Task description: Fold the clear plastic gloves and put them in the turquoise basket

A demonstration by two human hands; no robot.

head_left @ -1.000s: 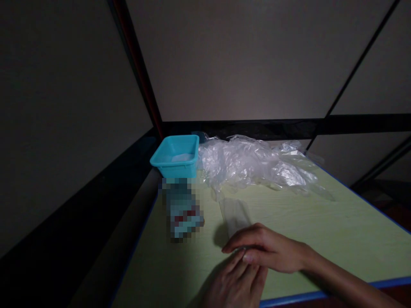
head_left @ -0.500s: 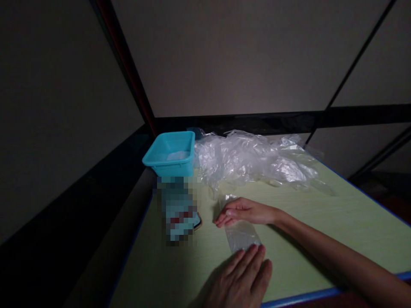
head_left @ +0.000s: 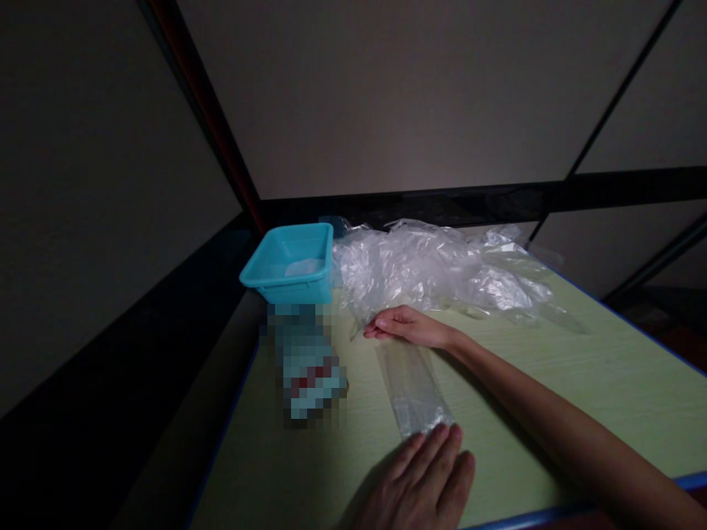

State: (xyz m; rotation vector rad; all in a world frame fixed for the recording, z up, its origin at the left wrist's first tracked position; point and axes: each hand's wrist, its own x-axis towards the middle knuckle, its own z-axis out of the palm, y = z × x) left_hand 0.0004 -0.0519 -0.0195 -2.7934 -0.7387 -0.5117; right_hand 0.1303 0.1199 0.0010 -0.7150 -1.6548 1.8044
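Observation:
A narrow clear plastic bag [head_left: 417, 383] lies flat on the pale green table. My left hand [head_left: 423, 478] rests palm down on its near end, fingers stretched out. At the bag's far end, my right hand [head_left: 403, 324] lies on its side, with fingers loosely bent and the thumb over the palm. Nothing shows gripped in it. Just beyond my right hand spreads a heap of crumpled clear plastic bags [head_left: 431, 265].
A turquoise plastic basin [head_left: 292, 287] with something whitish inside stands at the far left. In front of it is a pixelated item [head_left: 309, 368], its kind obscured. A wall [head_left: 409, 103] rises behind the table [head_left: 530, 383], whose edges are blue.
My right hand has slid away from me along the bag to its far end, uncovering the bag's middle. My left hand stays on the near end. The view has shifted slightly.

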